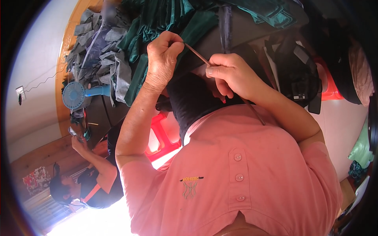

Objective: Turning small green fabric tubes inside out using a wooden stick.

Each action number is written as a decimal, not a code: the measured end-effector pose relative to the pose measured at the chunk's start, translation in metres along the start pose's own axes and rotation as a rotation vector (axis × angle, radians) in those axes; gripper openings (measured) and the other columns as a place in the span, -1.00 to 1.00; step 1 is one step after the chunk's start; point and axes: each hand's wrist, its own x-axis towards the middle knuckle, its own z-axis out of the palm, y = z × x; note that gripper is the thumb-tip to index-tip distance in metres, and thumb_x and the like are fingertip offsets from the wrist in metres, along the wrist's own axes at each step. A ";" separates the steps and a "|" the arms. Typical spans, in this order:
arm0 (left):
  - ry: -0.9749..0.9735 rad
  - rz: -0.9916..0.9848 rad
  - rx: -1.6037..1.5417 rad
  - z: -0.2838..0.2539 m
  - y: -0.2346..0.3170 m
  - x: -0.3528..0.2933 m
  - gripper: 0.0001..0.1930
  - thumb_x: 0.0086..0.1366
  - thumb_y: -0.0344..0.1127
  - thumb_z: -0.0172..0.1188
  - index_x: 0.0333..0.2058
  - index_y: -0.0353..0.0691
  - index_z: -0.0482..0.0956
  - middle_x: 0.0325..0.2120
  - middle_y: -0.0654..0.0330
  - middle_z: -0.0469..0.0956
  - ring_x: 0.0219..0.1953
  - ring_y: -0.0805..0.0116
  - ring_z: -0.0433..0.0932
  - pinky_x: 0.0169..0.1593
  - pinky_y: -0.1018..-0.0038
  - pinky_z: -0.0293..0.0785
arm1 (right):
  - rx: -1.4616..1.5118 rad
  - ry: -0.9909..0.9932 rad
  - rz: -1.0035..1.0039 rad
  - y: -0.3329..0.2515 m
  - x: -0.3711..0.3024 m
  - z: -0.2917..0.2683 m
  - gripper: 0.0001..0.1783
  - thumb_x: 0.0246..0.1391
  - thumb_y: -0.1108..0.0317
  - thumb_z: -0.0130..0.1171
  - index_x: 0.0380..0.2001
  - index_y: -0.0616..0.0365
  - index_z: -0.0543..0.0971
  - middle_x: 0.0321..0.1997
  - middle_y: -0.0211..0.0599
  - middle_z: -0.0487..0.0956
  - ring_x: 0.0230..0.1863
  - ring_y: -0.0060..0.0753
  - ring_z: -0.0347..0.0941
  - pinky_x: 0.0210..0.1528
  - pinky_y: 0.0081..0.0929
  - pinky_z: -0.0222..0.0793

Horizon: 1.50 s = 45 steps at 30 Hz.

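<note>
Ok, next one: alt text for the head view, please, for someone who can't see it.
Two bare hands hold a thin brown stick: the left hand pinches its upper end, the right hand grips the stick lower down. Behind lie dark green cloth and grey fabric pieces; a blue fan stands left.

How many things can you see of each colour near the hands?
Pink: 1, the shirt
Brown: 1, the thin stick pinched by the left hand and the right hand
Green: 1, the fabric heap
Blue: 1, the small fan
Red: 2, the stool and the crate
Total: 6
</note>
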 end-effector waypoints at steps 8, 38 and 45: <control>0.047 0.079 -0.011 0.002 -0.004 -0.001 -0.91 0.06 -0.49 0.16 -0.42 -0.37 0.54 -0.64 0.18 0.47 -0.57 0.46 0.41 -0.43 0.52 0.39 | 0.021 0.037 -0.022 0.002 0.005 0.002 -0.72 0.13 0.27 -0.01 -0.46 0.31 0.49 -0.77 -0.27 0.44 -0.81 -0.52 0.30 -0.78 -0.49 0.18; 0.016 0.039 -0.057 0.002 -0.001 -0.004 -0.91 0.07 -0.48 0.15 -0.42 -0.38 0.53 -0.63 0.17 0.48 -0.54 0.47 0.42 -0.41 0.51 0.39 | 0.095 0.053 -0.082 0.008 0.003 0.008 -0.73 0.15 0.29 0.00 -0.44 0.31 0.50 -0.81 -0.33 0.38 -0.84 -0.57 0.25 -0.77 -0.54 0.11; 0.022 0.143 0.025 0.002 0.026 -0.019 -0.91 0.06 -0.50 0.17 -0.42 -0.37 0.51 -0.56 0.10 0.48 -0.52 0.31 0.48 -0.39 0.45 0.43 | 0.223 0.116 -0.168 0.004 0.010 0.007 -0.74 0.17 0.30 0.03 -0.48 0.30 0.48 -0.82 -0.38 0.35 -0.84 -0.61 0.22 -0.69 -0.60 0.09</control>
